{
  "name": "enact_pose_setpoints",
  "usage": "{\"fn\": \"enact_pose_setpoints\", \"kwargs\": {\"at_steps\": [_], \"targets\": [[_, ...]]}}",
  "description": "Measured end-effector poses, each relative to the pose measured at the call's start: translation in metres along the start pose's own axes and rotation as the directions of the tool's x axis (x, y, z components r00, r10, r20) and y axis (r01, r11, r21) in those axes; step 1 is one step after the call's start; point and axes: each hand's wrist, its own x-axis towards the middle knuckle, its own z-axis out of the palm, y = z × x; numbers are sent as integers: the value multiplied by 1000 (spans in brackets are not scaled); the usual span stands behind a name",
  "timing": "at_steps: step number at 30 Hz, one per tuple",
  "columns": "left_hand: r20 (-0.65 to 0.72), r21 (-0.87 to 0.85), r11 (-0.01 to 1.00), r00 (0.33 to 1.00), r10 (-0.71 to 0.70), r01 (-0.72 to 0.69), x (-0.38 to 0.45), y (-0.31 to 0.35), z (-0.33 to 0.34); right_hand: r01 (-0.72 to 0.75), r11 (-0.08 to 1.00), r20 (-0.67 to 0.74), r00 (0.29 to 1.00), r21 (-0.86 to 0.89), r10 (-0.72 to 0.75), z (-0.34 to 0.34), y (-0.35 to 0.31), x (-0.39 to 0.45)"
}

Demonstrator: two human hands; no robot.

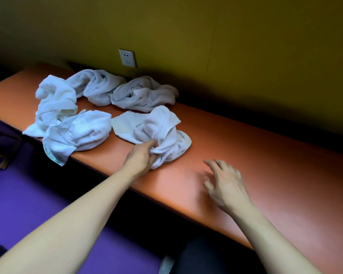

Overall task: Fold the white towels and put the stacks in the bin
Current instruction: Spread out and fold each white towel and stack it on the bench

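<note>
Progress: nothing is folded yet, as far as I can see; all five towels lie crumpled on the table (265, 155), and no stack has been made.
Left to do: fold each towel, build the stacks, carry them to the bin, which I cannot see from here.
Step in hand: I judge I am taking up the first towel to spread it on the bare stretch in front of me.
Left hand (142, 157): fingers curled into the near towel (156, 127), pinching a bunch of its cloth at the near edge.
Right hand (225, 184): spread wide, fingers relaxed, low over the bare table just right of that towel, holding nothing; whether it touches the top I cannot tell.
Other towels: front-left towel (79, 133) hangs a labelled corner over the table edge; left towel (55, 101) sits behind it; back towel (95, 86) and back-right towel (143, 93) lie near the wall.
Cloth: white terry, thick and limp, twisted into ropy bundles with deep creases; one flat flap shows on the near towel.
Table: long, orange, smooth with a dull sheen.
Surroundings: olive wall with a white socket (127, 57); purple floor below.
</note>
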Motion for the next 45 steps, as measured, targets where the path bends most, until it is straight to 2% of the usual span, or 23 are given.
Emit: {"fn": "enact_pose_setpoints", "kwargs": {"at_steps": [4,8,11,13,15,17,19,24,26,29,31,32,34,36,38,40,43,45], "targets": [[89,-20,983,979,184,-183,-44,38,36,30,999,-22,999,24,-29,-16,-3,-27],[231,-54,958,930,286,-281,-86,94,78,61,998,-114,992,23,-58,-31,10,-60],[304,-87,930,880,366,-356,-103,130,102,-64,998,-197,978,-17,60,-47,29,-86],[302,-91,925,875,379,-369,-113,149,112,-177,984,-228,960,-37,164,-55,49,-100],[276,-92,920,878,390,-380,-119,164,116,-246,966,-199,953,-74,228,-65,70,-112],[253,-101,918,882,397,-385,-124,177,116,-267,957,-109,961,-111,256,-71,90,-120],[220,-118,916,890,400,-383,-127,188,115,-269,952,-79,962,-148,260,-74,103,-123],[162,-110,907,893,420,-406,-128,215,109,-259,961,-163,956,-95,242,-71,116,-115],[132,-95,912,903,409,-399,-121,219,108,-225,971,-265,944,-86,195,-73,120,-112],[25,72,929,932,363,-363,-106,218,102,-269,955,-463,836,121,294,-103,125,-116],[-57,270,916,945,322,-296,-99,221,89,-205,910,-488,790,360,371,-137,125,-122],[-78,308,914,950,301,-264,-97,224,83,-157,882,-501,773,444,390,-153,125,-125],[-111,208,951,961,255,-228,-96,238,71,-93,861,-535,748,501,393,-182,125,-131],[-119,-61,983,979,165,-174,-95,256,58,-45,846,-585,703,531,405,-204,127,-134],[-43,-263,955,991,128,-135,-94,275,36,-14,837,-640,637,548,429,-225,134,-138],[109,-240,947,963,246,-215,-95,289,11,-14,837,-674,586,547,450,-247,140,-144],[416,-183,914,814,406,-362,-101,302,-6,3,848,-695,574,531,433,-275,141,-153],[523,-246,902,735,431,-354,-114,310,-4,18,852,-704,573,523,420,-289,136,-156]]}}
